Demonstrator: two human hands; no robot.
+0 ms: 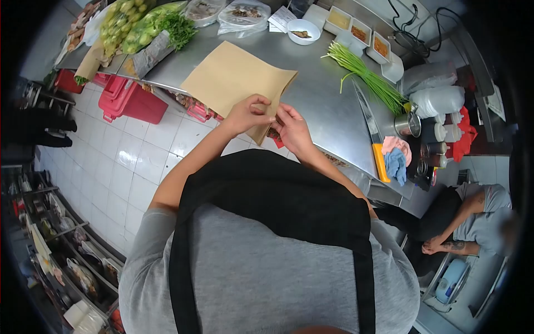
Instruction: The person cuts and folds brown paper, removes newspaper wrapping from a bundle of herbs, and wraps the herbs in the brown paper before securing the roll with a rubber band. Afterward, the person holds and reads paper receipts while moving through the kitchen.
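Note:
A flat brown paper bag [233,72] lies at an angle across the front edge of the steel counter, its near corner hanging over. My left hand [248,115] pinches the bag's right-hand edge between thumb and fingers. Close beside it, my right hand [293,128] grips the same edge, its fingertips almost touching those of the left. Two layers of paper seem to part slightly along that edge. My fingers hide the spot where they meet.
Green stalks [364,75] and a yellow-handled knife [380,158] lie to the right, near cloths [395,164] and a metal cup [408,124]. A white bowl [303,32] stands behind. Bagged vegetables [147,28] fill the back left. Another person [461,220] sits at right, hands together.

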